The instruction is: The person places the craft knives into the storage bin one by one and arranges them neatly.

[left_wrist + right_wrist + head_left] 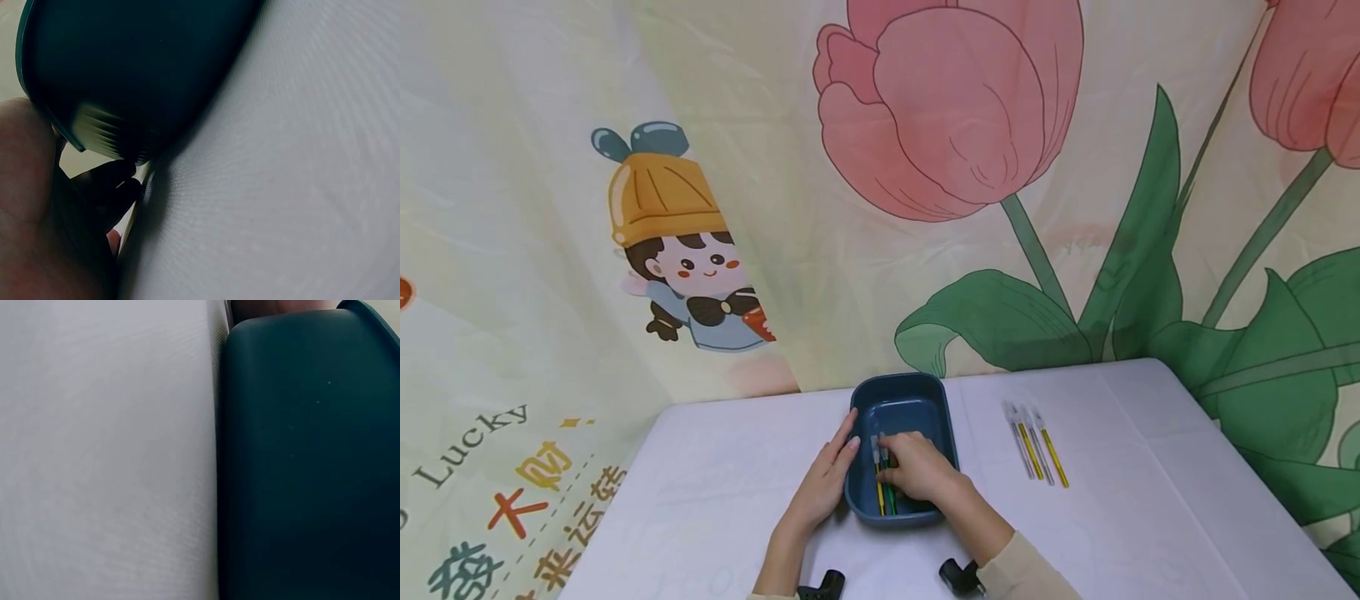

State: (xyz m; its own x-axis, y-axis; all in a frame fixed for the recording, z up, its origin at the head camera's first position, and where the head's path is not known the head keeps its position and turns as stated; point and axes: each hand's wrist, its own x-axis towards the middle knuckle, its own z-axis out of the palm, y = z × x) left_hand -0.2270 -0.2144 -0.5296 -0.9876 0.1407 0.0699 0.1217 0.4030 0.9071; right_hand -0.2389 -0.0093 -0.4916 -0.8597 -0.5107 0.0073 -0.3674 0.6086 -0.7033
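Note:
A dark blue, rounded rectangular box (904, 521) stands near the middle of the table. My left hand (822, 483) rests along its left wall, fingers fairly straight and the thumb at the rim; in the left wrist view, fingertips (128, 169) touch the outer wall low down. My right hand (917, 468) reaches inside from the right, thumb and index finger pinching a green pen (891, 498) by its upper part. Beside it in the box lies a yellow pen (880, 492) with a clear cap. The right wrist view shows mainly the box's outer side (306, 462).
Right of the box, several capped pens, yellow and silver, lie side by side; one is a yellow pen (1054, 457). A white cloth covers the table (1150, 517). A printed curtain (775, 208) hangs behind the table's far edge.

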